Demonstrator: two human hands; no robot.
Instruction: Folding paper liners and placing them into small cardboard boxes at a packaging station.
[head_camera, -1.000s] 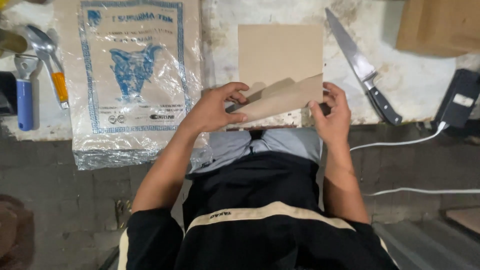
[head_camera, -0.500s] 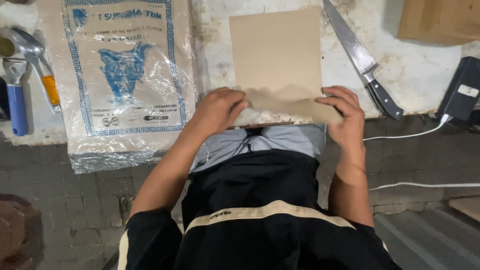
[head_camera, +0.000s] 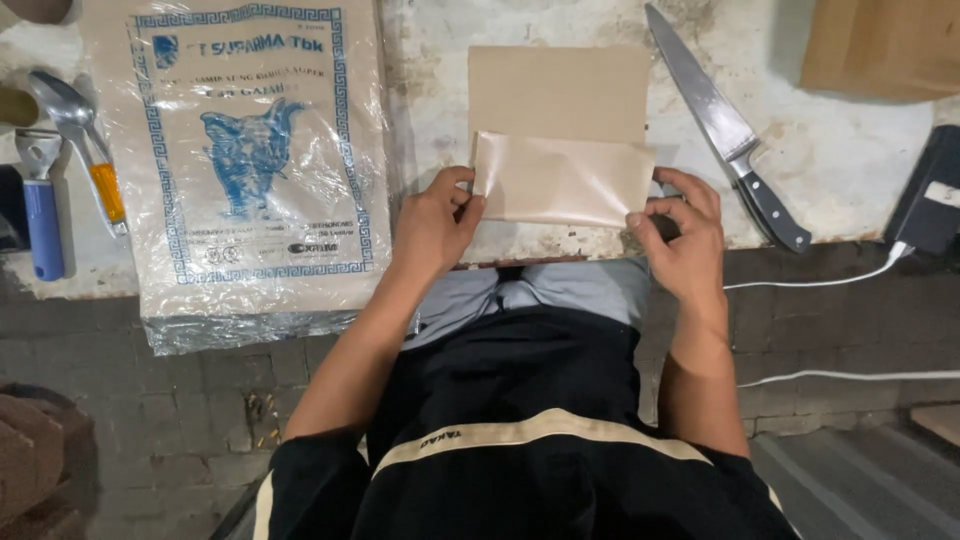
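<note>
Folding: brown paper sheet (head_camera: 560, 95), near edge now turned over flat since a second ago
Left hand (head_camera: 435, 225): pinching flap (head_camera: 560, 180) at 9 o'clock
Right hand (head_camera: 680, 235): pinching flap at 3 o'clock
Knife (head_camera: 725, 125): at 2 o'clock, untouched

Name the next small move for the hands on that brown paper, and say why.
Probably press the fold flat along its near edge. The left hand and right hand pinch the two ends of the brown paper, whose lower flap is turned up over the sheet but looks puffed, not creased, on the worn counter.
</note>
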